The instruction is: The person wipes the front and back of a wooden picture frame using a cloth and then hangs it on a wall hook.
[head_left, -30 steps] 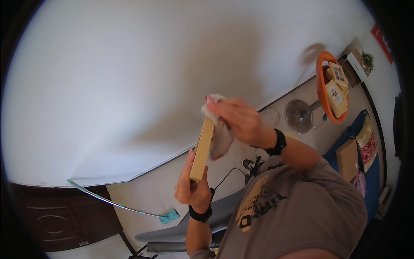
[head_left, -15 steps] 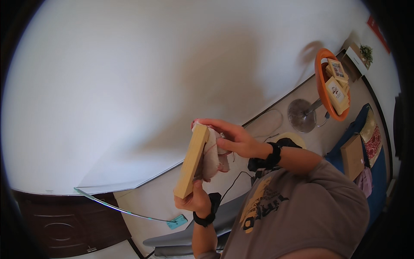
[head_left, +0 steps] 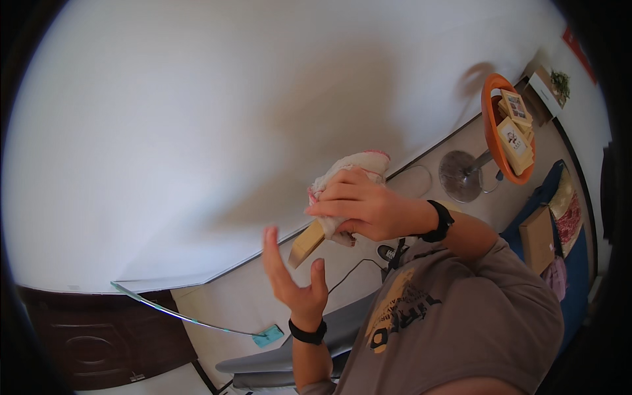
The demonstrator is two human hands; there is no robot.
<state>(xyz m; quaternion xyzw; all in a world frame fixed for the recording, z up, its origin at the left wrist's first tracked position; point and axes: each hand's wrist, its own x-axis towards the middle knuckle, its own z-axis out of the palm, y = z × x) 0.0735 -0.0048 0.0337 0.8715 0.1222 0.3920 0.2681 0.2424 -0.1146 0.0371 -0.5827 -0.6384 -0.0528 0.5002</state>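
Right grip (head_left: 375, 207): fingers bent over the bunched cloth, thumb tucked beneath; it pinches the cloth around the upper part of the wooden piece
Cloth (head_left: 359, 163): pale with pinkish edging; it lies in and under the right grip, one loose fold standing out above the knuckles
Wooden piece (head_left: 307, 243): pale, with a blunt squared end that juts bare to the lower left of the right grip; its long axis, as far as it shows, slopes from that end up and rightward under the cloth; the rest is hidden
Left grip (head_left: 299, 296): spread, thumb well away from the raised fingers, pinching nothing that shows; the bare wooden end lies just above the gap between them; whether a finger brushes it, I cannot tell
Nearer hand: the right, which has the piece through the cloth; the left is just beside the bare end
Mop head (head_left: 268, 336): turquoise; below and left of the left grip, on the floor
Orange stand (head_left: 490, 125): well apart, up and right of the right grip; small picture frames (head_left: 517, 141) lie in its round top
Brown box (head_left: 538, 240): well to the right of the right grip
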